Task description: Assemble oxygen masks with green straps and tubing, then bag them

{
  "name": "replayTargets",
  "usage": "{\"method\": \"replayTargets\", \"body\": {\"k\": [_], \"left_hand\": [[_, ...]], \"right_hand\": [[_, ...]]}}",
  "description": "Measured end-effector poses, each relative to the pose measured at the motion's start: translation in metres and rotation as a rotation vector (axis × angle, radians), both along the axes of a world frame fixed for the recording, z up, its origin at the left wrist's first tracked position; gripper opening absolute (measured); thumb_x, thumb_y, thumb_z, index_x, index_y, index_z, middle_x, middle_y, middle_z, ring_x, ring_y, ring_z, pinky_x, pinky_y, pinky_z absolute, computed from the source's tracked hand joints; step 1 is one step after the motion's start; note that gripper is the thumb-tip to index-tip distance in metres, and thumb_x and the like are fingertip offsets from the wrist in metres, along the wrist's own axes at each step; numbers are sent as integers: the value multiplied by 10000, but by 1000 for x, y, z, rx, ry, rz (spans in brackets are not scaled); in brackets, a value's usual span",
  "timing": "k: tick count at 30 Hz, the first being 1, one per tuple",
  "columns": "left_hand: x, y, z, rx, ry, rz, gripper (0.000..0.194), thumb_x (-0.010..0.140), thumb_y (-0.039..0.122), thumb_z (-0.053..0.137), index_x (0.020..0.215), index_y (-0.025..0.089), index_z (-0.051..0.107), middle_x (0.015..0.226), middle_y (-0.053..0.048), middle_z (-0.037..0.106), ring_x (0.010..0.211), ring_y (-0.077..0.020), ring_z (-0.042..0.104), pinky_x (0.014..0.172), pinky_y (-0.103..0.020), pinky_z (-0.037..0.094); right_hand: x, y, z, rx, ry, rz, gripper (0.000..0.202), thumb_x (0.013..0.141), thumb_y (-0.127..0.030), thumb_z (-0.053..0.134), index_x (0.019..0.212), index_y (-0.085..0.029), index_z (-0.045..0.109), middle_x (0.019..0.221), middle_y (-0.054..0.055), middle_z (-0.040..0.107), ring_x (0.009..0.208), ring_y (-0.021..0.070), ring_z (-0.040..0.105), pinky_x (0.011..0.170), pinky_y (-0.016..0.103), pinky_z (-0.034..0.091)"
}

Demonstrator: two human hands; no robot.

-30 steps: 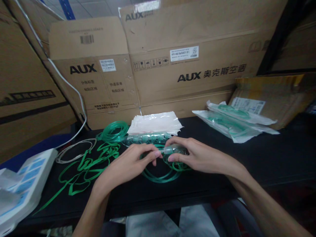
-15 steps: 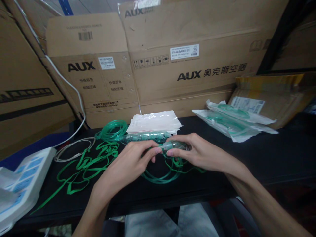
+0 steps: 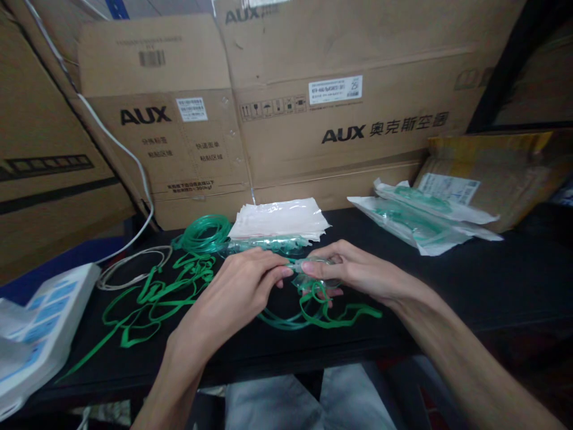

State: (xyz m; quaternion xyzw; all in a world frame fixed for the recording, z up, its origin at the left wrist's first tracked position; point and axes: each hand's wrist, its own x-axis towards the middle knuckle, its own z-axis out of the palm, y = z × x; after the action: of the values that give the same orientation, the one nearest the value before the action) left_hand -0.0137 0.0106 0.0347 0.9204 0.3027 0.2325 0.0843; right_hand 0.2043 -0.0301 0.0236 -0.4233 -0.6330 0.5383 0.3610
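Observation:
Over the black tabletop, my right hand [image 3: 358, 269] is closed around a clear green-tinted oxygen mask [image 3: 305, 282], its thumb on the pale connector [image 3: 298, 267]. My left hand [image 3: 248, 278] pinches the thin green tube at the connector's left end. How far the tube sits in the connector is hidden by the fingers. From the mask a green elastic strap [image 3: 347, 318] hangs in a loop. A loose coil of green tubing [image 3: 286, 324] lies just below the hands.
Behind the hands are a stack of white pouches [image 3: 280, 218] and clear plastic parts [image 3: 268, 243]. Coiled green tubing [image 3: 206, 233], green straps [image 3: 156, 301] and a white tray [image 3: 67, 322] are leftward. Packaged masks [image 3: 425, 218] lie right. Cardboard boxes [image 3: 290, 143] stand behind.
My right hand has turned the mask, so its clear body and the strap loop now show below the fingers. The left hand keeps its pinch at the connector.

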Motion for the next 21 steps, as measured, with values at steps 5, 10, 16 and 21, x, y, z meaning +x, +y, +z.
{"method": "replayTargets", "body": {"k": [5,10,16,21], "left_hand": [[-1,5,-4,26,-2,-32,268,1020,257,488,952,206,742,931,-26,745,868,-186,662,826,-279,470],[2,11,-11,15,-101,-85,219,1034,300,503,1050,203,699,1038,-24,702,991,-171,636,905,-260,450],[1,14,-15,125,-147,-112,170,1023,248,527,1077,180,673,1013,-30,672,985,-163,622,919,-258,441],[5,11,-17,159,-179,-81,153,1022,174,496,1002,165,648,971,-38,664,940,-168,621,860,-268,443]], "right_hand": [[1,8,-9,-192,211,68,484,814,-569,737,709,-99,683,567,3,583,439,75,429,461,243,376],[6,10,-11,-192,221,21,512,849,-568,706,695,-81,672,577,39,625,436,74,466,440,218,348],[4,10,-10,-228,305,42,474,897,-523,669,731,-78,690,592,27,616,445,82,529,447,201,415],[2,8,-10,-242,341,14,483,883,-547,678,741,-86,683,636,41,630,464,101,572,437,206,438]]}}
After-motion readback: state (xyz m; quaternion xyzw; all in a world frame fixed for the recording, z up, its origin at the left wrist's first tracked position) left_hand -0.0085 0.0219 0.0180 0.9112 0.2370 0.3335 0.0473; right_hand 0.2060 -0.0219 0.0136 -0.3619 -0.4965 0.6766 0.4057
